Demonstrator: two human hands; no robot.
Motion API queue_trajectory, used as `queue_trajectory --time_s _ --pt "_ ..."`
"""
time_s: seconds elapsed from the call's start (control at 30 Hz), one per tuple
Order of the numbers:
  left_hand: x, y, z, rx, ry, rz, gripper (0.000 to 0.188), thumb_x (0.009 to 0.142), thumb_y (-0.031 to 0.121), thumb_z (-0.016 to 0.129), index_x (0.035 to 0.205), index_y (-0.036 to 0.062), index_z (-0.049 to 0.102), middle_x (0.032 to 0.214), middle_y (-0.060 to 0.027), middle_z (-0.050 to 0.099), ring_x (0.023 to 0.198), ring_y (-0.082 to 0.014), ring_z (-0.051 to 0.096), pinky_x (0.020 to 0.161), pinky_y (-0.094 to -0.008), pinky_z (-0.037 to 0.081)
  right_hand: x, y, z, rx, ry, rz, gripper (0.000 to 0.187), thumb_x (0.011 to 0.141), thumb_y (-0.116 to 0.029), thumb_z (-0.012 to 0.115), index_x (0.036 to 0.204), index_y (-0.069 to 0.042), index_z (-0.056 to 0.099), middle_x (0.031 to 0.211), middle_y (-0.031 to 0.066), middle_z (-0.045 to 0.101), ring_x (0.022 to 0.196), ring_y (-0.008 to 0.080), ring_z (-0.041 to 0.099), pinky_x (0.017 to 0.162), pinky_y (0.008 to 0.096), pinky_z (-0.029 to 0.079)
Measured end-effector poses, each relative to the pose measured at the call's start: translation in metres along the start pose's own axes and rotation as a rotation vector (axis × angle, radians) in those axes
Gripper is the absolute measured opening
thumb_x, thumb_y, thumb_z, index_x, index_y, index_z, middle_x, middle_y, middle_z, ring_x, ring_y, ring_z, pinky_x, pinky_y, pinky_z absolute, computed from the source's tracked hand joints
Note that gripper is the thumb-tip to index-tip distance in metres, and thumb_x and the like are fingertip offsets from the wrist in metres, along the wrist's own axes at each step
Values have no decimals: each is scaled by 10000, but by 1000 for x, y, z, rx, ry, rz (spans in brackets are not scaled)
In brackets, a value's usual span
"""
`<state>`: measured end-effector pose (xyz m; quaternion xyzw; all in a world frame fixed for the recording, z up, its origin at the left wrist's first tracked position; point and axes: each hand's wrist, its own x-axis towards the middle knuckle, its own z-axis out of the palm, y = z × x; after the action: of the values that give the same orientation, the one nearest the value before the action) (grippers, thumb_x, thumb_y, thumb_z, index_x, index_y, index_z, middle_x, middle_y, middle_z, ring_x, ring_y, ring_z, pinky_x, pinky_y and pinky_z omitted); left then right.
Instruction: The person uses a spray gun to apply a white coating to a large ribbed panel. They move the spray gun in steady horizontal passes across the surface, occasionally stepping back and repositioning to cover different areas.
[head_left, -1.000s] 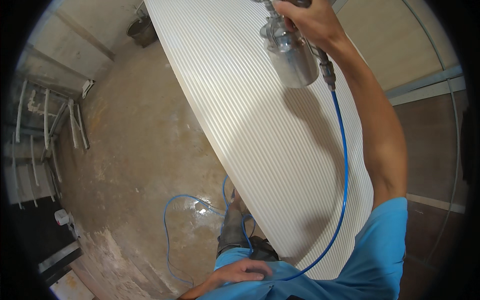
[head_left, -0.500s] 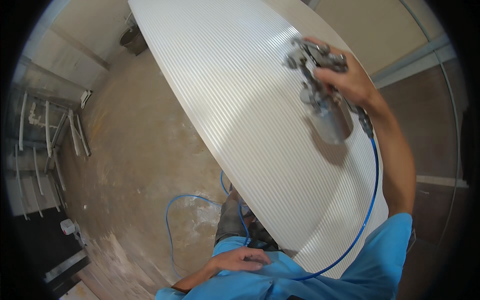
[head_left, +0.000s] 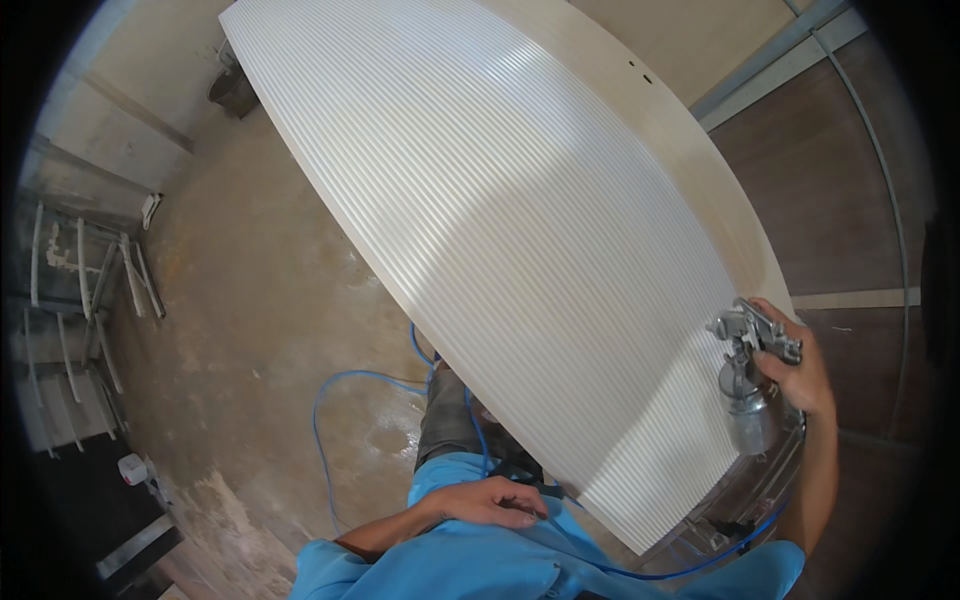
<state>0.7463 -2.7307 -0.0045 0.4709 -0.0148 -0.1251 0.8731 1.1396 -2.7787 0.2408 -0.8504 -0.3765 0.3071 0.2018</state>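
Observation:
My right hand [head_left: 800,365] is wrapped round the handle of a silver spray gun [head_left: 742,325] at the right. A metal cup [head_left: 752,420] hangs below the gun, and its nozzle points left. Under it lies a large white panel [head_left: 480,230] with a ribbed face and a curved far edge; the gun is over its near right end. From the gun a blue hose [head_left: 735,548] bends down and runs across my front. My left hand [head_left: 495,502] rests against my blue shirt with fingers loosely bent and the thumb apart, holding nothing that I can see.
More blue hose [head_left: 318,425] loops over the stained floor [head_left: 270,300] at the left. A dark bucket [head_left: 234,93] stands by the panel's far left corner. Along the left wall is a rack with pale bars [head_left: 82,270]. A metal frame [head_left: 725,522] shows below the panel's near right end.
My right hand has brought the spray gun down and to the right, from the panel's far part to its near right end. My left hand stays at my front.

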Motion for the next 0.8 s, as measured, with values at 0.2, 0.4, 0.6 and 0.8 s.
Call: queue_trajectory --time_s 0.2,0.4,0.6,0.8 --pt "0 6 -6 -5 51 -5 377 1009 320 623 1289 68 618 923 1 589 863 -106 531 779 -281 437 34 -19 18 81 92 -181 666 789 -115 657 1446 -74 558 907 -10 638 674 70 510 636 231 441" --pt "-41 35 -24 48 252 3 400 1004 338 634 1303 72 629 953 4 609 891 -108 542 789 -278 447 158 -136 65 195 101 -563 649 841 -194 669 1472 -111 543 890 -17 626 620 65 479 597 234 430" --pt "-66 60 -43 -14 342 -24 394 1003 320 645 1301 64 629 1016 -2 649 943 -111 570 822 -279 466 236 -264 92 252 9 -705 603 859 -90 609 1457 -67 538 774 -28 583 614 67 501 581 240 441" --pt "-74 81 -63 -44 264 -49 398 1005 335 644 1293 61 636 1051 -27 666 953 -144 595 850 -301 474 241 -279 95 234 -41 -712 614 881 -47 612 1486 -71 508 768 -43 581 609 52 500 576 215 434"
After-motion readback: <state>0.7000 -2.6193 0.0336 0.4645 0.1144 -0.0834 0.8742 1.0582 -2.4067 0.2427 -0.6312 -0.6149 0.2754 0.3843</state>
